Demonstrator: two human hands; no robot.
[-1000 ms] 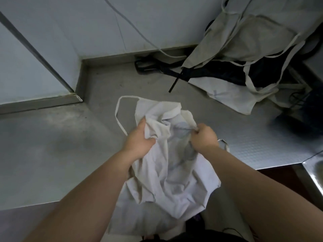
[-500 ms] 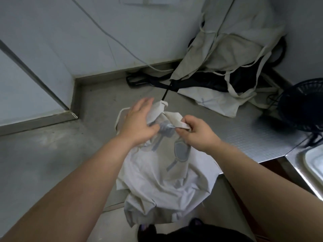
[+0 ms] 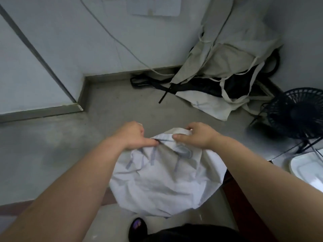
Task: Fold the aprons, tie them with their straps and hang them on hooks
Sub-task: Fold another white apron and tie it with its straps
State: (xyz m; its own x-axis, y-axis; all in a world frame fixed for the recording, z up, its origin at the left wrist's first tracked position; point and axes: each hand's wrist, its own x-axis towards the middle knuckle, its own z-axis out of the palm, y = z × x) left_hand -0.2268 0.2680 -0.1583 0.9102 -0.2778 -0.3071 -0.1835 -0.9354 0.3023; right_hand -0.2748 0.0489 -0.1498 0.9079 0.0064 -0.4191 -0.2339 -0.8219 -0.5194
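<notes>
A white apron [image 3: 162, 179] with a faint blue utensil print hangs in front of me, over the front edge of the steel counter [image 3: 52, 154]. My left hand [image 3: 132, 136] grips its top edge at the left. My right hand [image 3: 197, 137] pinches the same edge at the right, thumb on the cloth. The two hands sit close together. The apron's straps are hidden. A heap of more aprons [image 3: 223, 67], beige, white and black, lies in the back right corner.
A black desk fan [image 3: 297, 112] stands at the right on the counter. A white tray [image 3: 307, 168] sits at the right edge. A thin cable [image 3: 122, 44] runs down the wall. Black straps [image 3: 148, 82] trail from the heap along the wall base.
Both hands shifted to the apron's top edge and drew it taut between them. The left hand, open on the cloth half a second ago, now grips it. The view tilted up.
</notes>
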